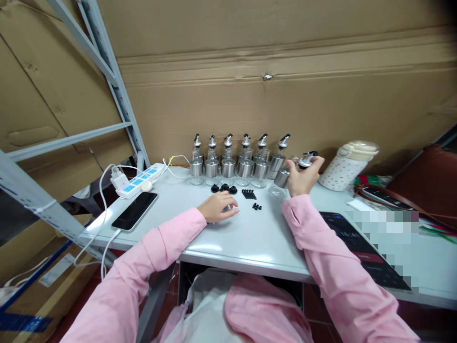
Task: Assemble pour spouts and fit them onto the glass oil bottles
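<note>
My right hand is closed on a metal pour spout with a black lever, at the right end of the bottles. Just left of its thumb a glass bottle with a steel sleeve leans to the right; whether the hand also touches it I cannot tell. My left hand lies low over the table, fingers stretched out and slightly bent. Beyond it are black round caps, a row of small black pieces and several tiny black plugs. Spouted bottles stand behind spoutless ones.
On the left are a phone, a power strip with white cables and a metal shelf frame. At right stand a tilted dotted flask, a tablet-like device and a brown bag. Cardboard backs the table.
</note>
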`<state>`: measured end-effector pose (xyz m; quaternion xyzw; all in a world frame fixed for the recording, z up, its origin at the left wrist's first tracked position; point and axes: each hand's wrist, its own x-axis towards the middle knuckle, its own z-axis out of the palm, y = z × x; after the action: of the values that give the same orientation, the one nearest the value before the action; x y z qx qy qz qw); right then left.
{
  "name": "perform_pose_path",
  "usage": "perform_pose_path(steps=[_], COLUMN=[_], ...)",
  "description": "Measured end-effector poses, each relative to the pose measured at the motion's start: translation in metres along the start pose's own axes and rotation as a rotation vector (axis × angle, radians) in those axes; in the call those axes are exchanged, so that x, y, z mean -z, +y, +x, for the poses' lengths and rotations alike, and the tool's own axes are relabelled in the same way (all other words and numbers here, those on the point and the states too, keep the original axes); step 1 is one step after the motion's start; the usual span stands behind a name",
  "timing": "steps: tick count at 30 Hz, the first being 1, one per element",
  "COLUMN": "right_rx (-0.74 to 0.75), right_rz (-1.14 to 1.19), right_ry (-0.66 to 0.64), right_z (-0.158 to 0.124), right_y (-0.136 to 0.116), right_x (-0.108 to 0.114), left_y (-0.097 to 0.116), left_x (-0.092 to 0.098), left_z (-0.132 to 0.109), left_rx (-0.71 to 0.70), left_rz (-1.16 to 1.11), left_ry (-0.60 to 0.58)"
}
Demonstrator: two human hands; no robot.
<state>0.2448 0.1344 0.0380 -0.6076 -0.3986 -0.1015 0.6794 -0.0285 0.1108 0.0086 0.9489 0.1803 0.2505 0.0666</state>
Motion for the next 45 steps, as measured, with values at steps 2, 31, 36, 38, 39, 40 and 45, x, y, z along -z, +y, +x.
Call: perform_pose_path(steps=[2,31,36,38,39,40,45], right_rx=[0.008,0.121,0.336,0.389,0.408,0.428,0.593], right_rz=[-0.047,-0.038,-0.009,-0.016,-0.001,0.024,0.171], right_ry=[-0.01,-0.11,-0.14,-0.175,-0.215,-0.271,-0.598], right_z=[0.002,-0.004,-0.014,-0.021,-0.026,-0.031,-0.061], right_y=[0.005,0.021,-0.005,-0.018,-0.024,-0.029,-0.048], right_x=[-0.001,-0.011,-0.007,-0.006,-0.005,-0.005,-0.006], left_y=[0.0,0.001,0.002,0.002,0.002,0.002,0.0], left_x=[0.0,0.001,0.003,0.003,0.003,0.003,0.002], left_z=[0.0,0.0,0.0,0.0,0.0,0.0,-0.001], left_rx=[0.003,0.049,0.071,0.087,0.096,0.113,0.286], left_rz=[0.001,0.048,0.081,0.085,0.088,0.093,0.162], left_ry=[-0.008,-0.012,0.041,0.083,0.111,0.146,0.343])
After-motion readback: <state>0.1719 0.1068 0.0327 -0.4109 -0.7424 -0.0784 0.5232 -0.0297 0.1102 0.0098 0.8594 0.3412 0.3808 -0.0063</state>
